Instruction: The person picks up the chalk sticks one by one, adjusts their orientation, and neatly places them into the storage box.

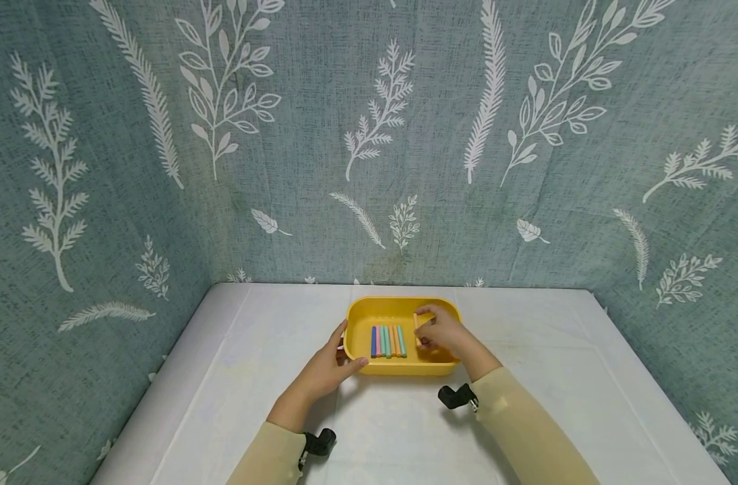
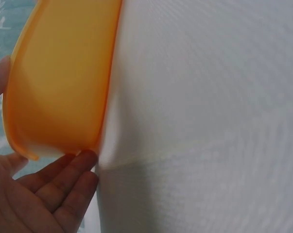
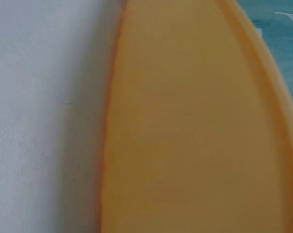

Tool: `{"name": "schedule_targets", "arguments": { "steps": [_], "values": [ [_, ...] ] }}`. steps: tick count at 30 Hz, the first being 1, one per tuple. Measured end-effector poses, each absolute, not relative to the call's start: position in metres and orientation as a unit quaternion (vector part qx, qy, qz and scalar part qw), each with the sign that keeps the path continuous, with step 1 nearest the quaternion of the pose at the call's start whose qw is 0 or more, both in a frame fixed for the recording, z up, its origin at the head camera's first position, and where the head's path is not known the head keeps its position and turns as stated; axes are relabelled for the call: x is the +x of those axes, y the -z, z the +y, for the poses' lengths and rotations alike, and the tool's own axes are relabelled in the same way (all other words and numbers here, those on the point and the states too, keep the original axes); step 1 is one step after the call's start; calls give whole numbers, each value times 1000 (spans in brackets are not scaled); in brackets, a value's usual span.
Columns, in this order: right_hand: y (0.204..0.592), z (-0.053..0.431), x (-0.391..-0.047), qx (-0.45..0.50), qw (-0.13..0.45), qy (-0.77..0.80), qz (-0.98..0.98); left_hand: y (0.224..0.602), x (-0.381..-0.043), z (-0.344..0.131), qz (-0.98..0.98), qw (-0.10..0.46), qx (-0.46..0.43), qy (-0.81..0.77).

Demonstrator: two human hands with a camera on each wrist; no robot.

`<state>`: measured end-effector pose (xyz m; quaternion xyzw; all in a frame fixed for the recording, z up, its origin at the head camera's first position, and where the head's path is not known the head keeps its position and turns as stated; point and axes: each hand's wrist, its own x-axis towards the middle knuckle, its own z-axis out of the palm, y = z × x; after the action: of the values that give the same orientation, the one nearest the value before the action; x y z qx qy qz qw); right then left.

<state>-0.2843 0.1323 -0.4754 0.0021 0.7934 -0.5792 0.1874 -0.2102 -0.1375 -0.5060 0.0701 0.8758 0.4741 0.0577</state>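
Note:
A yellow plastic tray point(image 1: 399, 370) with rounded corners sits on the table. Inside it, several coloured chalk sticks point(image 1: 388, 341) in blue, pink, green and orange lie side by side in an upright row left of the middle. My left hand point(image 1: 323, 372) holds the tray's left end, thumb over the near left corner and fingers along the end wall. Over the right part of the tray, my right hand point(image 1: 439, 330) pinches a light orange chalk stick point(image 1: 416, 322), a little apart from the row. The tray's outer wall point(image 3: 185, 116) fills most of the right wrist view, which hides that hand.
A white cloth point(image 1: 223, 391) covers the table. Blue-green curtains point(image 1: 308, 135) with white leaf prints rise behind it and along both sides. Each sleeved forearm wears a black wrist camera, the left one point(image 1: 321, 442) and the right one point(image 1: 456, 396), just above the cloth.

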Motion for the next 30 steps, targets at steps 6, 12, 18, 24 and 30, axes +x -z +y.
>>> {"name": "schedule_targets", "arguments": {
  "steps": [6, 12, 18, 24, 30],
  "values": [
    [481, 127, -285, 9, 197, 547, 814, 506, -210, -138, 876, 59, 69, -473],
    [484, 124, -286, 16, 206, 542, 815, 507, -210, -138, 877, 58, 70, -471],
    [487, 120, -286, 27, 208, 534, 819, 508, -211, -138, 878, 56, 72, -469],
    [493, 120, -289, 21, 219, 549, 806, 507, -211, -137, 881, 56, 73, -464],
    [495, 119, -289, -3, 214, 535, 817, 509, -212, -138, 881, 55, 73, -464]
  ]
}}
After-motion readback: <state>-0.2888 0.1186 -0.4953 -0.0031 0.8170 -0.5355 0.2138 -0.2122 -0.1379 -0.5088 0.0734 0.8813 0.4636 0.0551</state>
